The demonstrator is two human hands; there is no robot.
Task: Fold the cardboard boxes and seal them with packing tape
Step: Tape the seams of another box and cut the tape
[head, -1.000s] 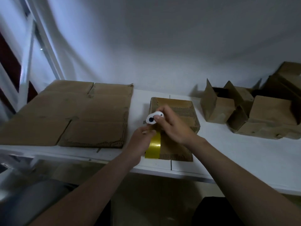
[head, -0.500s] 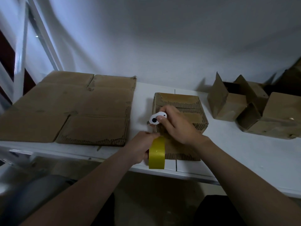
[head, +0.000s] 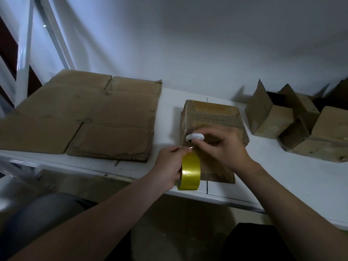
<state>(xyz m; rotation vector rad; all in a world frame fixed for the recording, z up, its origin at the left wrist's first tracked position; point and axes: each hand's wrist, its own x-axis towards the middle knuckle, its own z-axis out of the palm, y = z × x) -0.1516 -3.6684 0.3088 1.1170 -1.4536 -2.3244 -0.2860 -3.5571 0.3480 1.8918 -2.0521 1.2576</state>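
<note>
The left hand (head: 169,166) grips the yellow tape roll (head: 190,174) at the cardboard box's (head: 212,113) 7 o'clock. The right hand (head: 224,147) pinches a blurred white tool (head: 194,137).

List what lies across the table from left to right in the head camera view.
Flat cardboard → left hand → closed box → open boxes. The tape roll, white tool and right hand overlap the closed box, so they are left out.
</note>
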